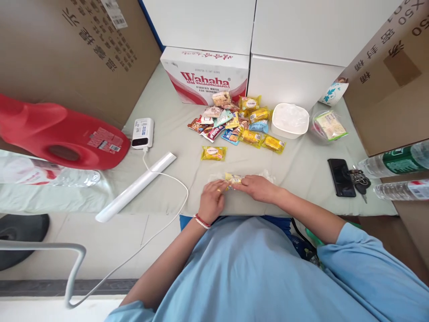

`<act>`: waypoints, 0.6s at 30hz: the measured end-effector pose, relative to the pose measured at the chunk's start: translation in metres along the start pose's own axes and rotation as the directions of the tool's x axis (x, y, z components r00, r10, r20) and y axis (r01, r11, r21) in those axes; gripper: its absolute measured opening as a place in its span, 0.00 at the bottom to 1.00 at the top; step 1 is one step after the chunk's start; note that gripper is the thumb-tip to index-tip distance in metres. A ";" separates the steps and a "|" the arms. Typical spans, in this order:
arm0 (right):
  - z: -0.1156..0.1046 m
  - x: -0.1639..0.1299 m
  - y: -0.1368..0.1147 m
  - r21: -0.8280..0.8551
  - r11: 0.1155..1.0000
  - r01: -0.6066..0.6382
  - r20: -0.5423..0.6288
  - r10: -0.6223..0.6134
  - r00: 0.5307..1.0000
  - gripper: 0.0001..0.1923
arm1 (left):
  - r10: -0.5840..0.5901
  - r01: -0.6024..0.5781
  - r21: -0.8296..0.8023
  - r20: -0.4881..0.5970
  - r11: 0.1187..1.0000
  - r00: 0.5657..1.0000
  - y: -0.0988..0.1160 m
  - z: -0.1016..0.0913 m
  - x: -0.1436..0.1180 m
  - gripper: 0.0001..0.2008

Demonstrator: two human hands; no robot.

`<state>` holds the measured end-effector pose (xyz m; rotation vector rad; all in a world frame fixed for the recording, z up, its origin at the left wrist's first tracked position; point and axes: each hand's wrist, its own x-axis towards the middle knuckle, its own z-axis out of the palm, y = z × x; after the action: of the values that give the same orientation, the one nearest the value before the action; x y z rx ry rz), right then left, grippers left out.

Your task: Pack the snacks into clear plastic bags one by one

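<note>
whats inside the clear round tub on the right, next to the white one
The clear tub holds a pale yellow-green snack packet lying flat. Anything beneath that packet is hidden, and so is its print.

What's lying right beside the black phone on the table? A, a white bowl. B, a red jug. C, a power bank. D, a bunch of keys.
D: the keys lie against the right edge of the phone, while the other three sit farther off.
</note>
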<state>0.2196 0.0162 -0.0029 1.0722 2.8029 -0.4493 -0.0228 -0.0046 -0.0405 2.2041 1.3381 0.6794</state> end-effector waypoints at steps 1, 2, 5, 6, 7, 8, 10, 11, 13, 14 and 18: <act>0.000 0.001 -0.001 0.008 1.000 0.010 0.000 -0.010 1.000 0.22 | -0.110 0.107 -0.048 -0.064 0.993 0.992 -0.008 -0.004 -0.001 0.20; -0.002 0.002 -0.002 0.013 1.000 0.020 0.006 -0.020 1.000 0.23 | -0.242 0.233 -0.082 -0.133 0.969 0.961 -0.016 -0.008 -0.001 0.18; -0.011 0.006 -0.008 -0.010 0.999 0.034 0.055 -0.034 0.998 0.23 | -0.513 0.501 -0.120 -0.283 0.857 0.810 -0.033 -0.017 0.014 0.22; -0.014 0.008 -0.010 -0.025 0.999 0.029 0.071 -0.027 0.997 0.23 | -0.529 0.521 -0.114 -0.295 0.846 0.796 -0.035 -0.017 0.022 0.25; -0.016 0.009 -0.012 -0.038 0.999 0.020 0.083 -0.017 0.996 0.24 | -0.527 0.520 -0.109 -0.291 0.847 0.798 -0.034 -0.016 0.030 0.26; -0.018 0.009 -0.014 -0.049 0.999 0.012 0.090 -0.008 0.996 0.24 | -0.524 0.519 -0.099 -0.279 0.849 0.805 -0.031 -0.013 0.038 0.27; -0.018 0.011 -0.016 -0.069 0.998 0.007 0.103 0.000 0.995 0.24 | -0.515 0.524 -0.025 -0.231 0.851 0.825 -0.019 -0.007 0.050 0.30; -0.018 0.011 -0.017 -0.077 0.997 0.009 0.108 -0.001 0.994 0.24 | -0.509 0.527 0.060 -0.189 0.848 0.840 -0.012 -0.003 0.054 0.33; -0.017 0.011 -0.016 -0.079 0.997 0.014 0.104 -0.005 0.995 0.23 | -0.496 0.498 0.204 -0.062 0.843 0.866 0.000 -0.001 0.058 0.35; -0.017 0.011 -0.016 -0.065 0.998 0.016 0.096 -0.010 0.995 0.23 | -0.491 0.474 0.240 0.011 0.847 0.871 0.003 -0.002 0.058 0.31; -0.018 0.011 -0.011 0.052 0.999 0.008 0.095 -0.013 0.995 0.21 | -0.463 0.435 0.186 0.149 0.881 0.874 0.004 -0.022 0.054 0.12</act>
<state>0.2043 0.0209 0.0141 1.0177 2.7289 -0.5609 -0.0125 0.0452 -0.0125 1.8913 1.7590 0.1939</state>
